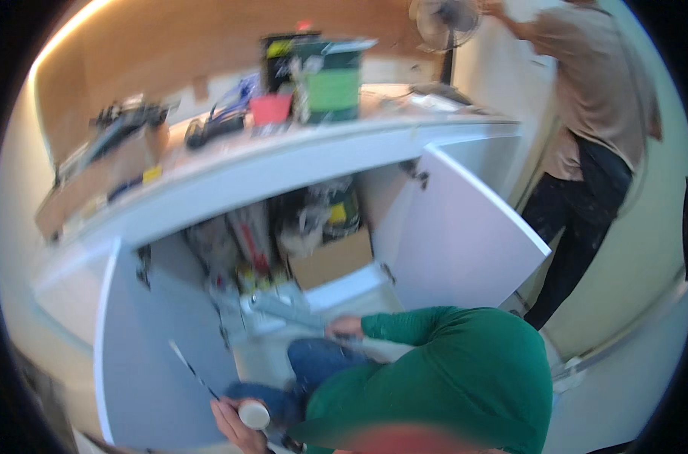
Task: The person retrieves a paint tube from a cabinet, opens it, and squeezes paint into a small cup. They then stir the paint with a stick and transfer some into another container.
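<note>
"What do you have nearest?"

"On my feed the left hand (pixel 234 425) is curled nearly closed around a thin stick (pixel 192 371), pale at its tip, and a smooth white round piece (pixel 254 415). Ahead of it and to its right, the right hand (pixel 347 326) is closed at the near end of a long pale blue-grey tube (pixel 287 311), though blur hides the finger placement from me."

"Textures around them?"

"Blue woven trousers (pixel 325 367) between the hands, and a soft green sleeve (pixel 412 324) behind the right one. Past the tube I see a plain brown cardboard box (pixel 332 259) with plastic-wrapped goods above it. Higher up, the counter (pixel 306 157) carries a red tub (pixel 270 110) and a dark container with a green band (pixel 332 89)."

"Labels?"

"Yellow and green patches, too blurred for me to read."

"Edges?"

"The flat left door (pixel 158 340) stands beside the stick; the right door (pixel 465 234) swings out beyond the right hand. Between them the cabinet (pixel 389 200) gapes open. Farthest right, a co-worker (pixel 593 83) reaches toward a round fan (pixel 445 23)."
</note>
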{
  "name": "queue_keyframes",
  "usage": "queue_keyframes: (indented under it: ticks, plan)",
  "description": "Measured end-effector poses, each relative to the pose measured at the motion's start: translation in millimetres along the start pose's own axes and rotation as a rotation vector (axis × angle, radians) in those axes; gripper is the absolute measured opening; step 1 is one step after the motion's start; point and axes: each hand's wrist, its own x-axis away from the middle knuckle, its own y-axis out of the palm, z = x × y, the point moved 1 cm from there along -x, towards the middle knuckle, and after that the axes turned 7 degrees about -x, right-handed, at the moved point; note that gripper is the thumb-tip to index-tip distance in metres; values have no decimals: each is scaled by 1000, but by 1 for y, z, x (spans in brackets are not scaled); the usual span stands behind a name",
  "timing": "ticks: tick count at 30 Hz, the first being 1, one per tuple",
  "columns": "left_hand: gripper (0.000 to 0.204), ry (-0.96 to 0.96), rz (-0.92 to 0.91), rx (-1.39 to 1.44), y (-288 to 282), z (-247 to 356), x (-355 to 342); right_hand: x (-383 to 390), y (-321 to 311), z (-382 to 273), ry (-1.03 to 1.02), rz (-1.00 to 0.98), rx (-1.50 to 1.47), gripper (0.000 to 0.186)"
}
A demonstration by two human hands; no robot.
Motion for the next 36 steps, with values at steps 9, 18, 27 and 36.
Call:
queue_keyframes:
  ticks: [9,18,27,36]
  plan:
    - [32,-133,4,134,4,41,11,28,-63,-43,-420,637,364,77]
    - [32,-136,11,48,18,43,5,-94,-93,-228,-627,884,244,87]
    - [32,-167,93,34,31,55,-5,-218,-92,-403,-793,827,576,78]
    - [34,-240,74,-19,36,53,-14,-214,-116,-419,-723,760,861,73]
